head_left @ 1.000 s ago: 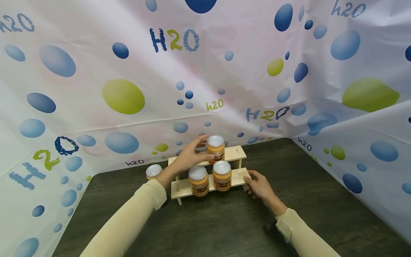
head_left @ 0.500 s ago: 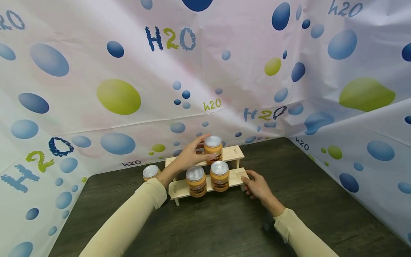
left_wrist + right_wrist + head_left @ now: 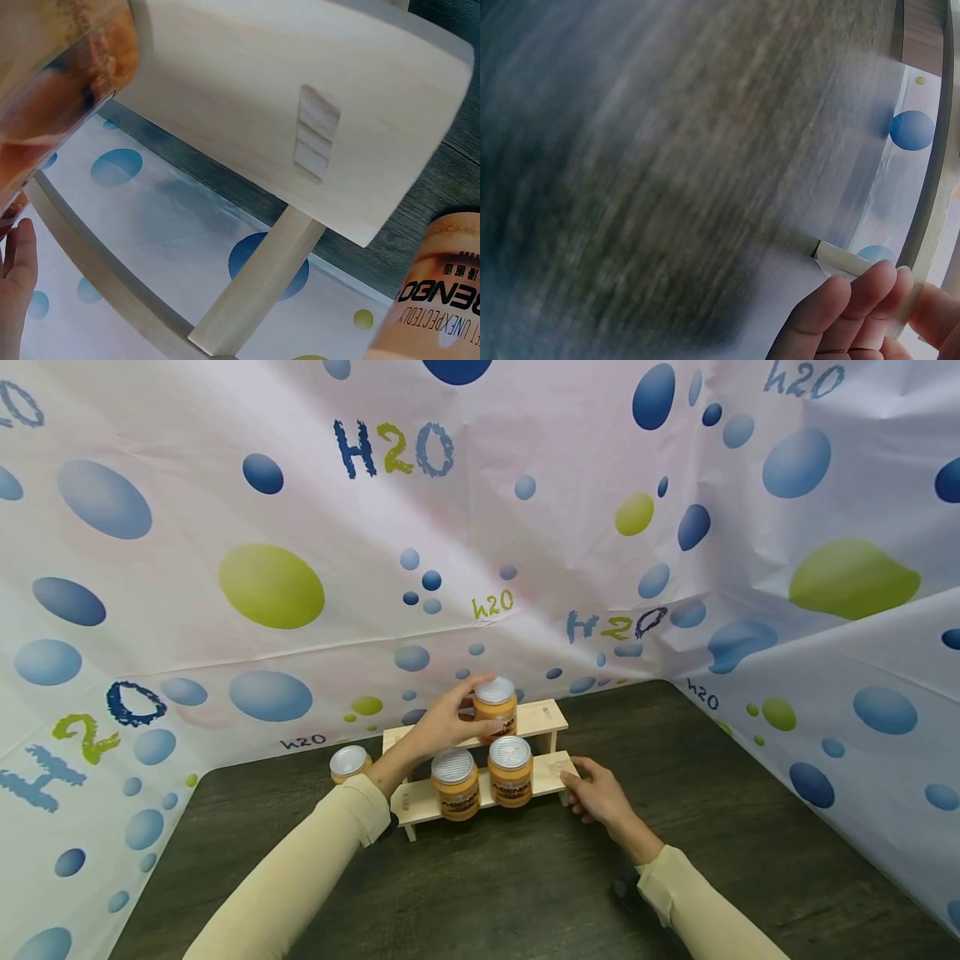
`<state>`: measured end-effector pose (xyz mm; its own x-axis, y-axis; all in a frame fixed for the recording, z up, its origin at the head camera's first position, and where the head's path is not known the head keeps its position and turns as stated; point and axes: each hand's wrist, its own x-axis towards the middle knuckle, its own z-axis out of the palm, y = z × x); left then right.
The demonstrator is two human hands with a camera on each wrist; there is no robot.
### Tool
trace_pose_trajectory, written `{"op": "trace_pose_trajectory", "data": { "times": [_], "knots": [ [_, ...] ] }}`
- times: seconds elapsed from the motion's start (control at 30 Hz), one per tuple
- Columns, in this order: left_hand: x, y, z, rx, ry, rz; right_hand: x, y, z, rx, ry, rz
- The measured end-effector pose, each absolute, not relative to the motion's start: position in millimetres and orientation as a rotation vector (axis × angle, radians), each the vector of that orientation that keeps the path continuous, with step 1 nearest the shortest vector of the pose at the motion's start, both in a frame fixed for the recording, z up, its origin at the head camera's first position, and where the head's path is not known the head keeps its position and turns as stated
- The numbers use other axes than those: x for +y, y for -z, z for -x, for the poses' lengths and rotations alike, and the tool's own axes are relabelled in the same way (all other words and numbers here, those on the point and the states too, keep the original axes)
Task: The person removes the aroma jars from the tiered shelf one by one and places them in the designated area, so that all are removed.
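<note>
Left hand (image 3: 446,721): grip clamped on upper jar (image 3: 496,710), thumb on its near side, fingers round toward the far side. Arm comes in over the rack's left end, probably to keep off the front jars (image 3: 455,785).
Upper jar: at the upper step (image 3: 540,718) of the wooden rack (image 3: 548,769), roughly mid-length. Looks seated; base mostly hidden behind the front lids, so can't confirm contact.
Right hand (image 3: 600,793): grip pinched on the right end of the lower step (image 3: 418,802), thumb on top, fingers beneath. Likely bracing the rack against sliding or tipping.
Front jars: two on the lower step, side by side, narrow gap. Upper step is higher and set back, presumably so the rear jar shows above them.
Side jar (image 3: 350,763): on the tabletop (image 3: 465,893), off the rack's left end, partly hidden by the left forearm.
Jar axes: long axis vertical, lids up; no clear tilt on upper jar. Front labels face the wearer; upper jar's label only partly visible.
Rack axis: long axis left-right, right end slightly farther from the wearer; both steps parallel, legs down.
</note>
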<state>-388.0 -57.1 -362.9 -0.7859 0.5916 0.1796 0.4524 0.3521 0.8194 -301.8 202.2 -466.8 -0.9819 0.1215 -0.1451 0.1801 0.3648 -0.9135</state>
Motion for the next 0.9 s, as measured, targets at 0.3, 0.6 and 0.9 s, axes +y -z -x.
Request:
{"op": "trace_pose_trajectory", "data": {
  "times": [0.3, 0.6, 0.9],
  "knots": [
    [-53.8, 362.7, 389.0, 2.473, -1.397, -0.973, 201.4, 466.3, 300.8, 2.545, 1.733, -0.288],
    [-51.3, 363.4, 390.2, 2.487, -1.376, -0.971, 201.8, 467.7, 301.1, 2.548, 1.731, -0.286],
    [-49.4, 362.9, 391.1, 2.493, -1.376, -0.969, 201.5, 468.5, 302.9, 2.55, 1.722, -0.313]
  ]
}}
